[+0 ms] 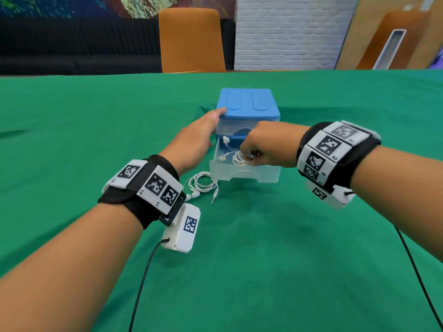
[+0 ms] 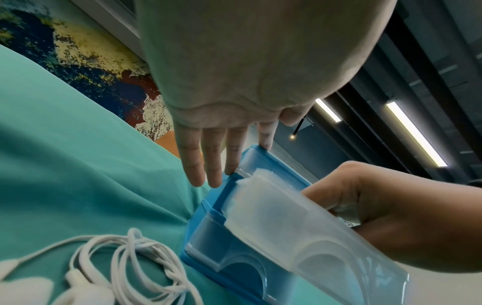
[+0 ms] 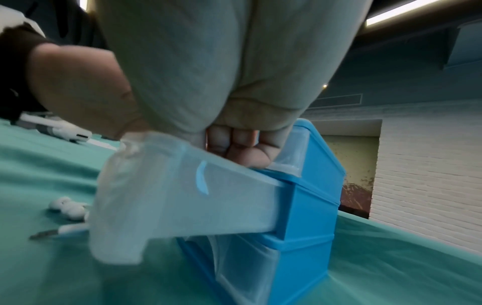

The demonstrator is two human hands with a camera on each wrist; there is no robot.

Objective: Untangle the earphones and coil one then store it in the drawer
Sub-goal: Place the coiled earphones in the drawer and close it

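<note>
Green cloth bears drawer pulled lengthwise toward the camera.

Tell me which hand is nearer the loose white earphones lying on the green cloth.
Left. The left hand rests against the blue drawer unit, just above the loose white earphones. The right hand is farther right, inside the open translucent drawer, pinching a second coil.
</note>
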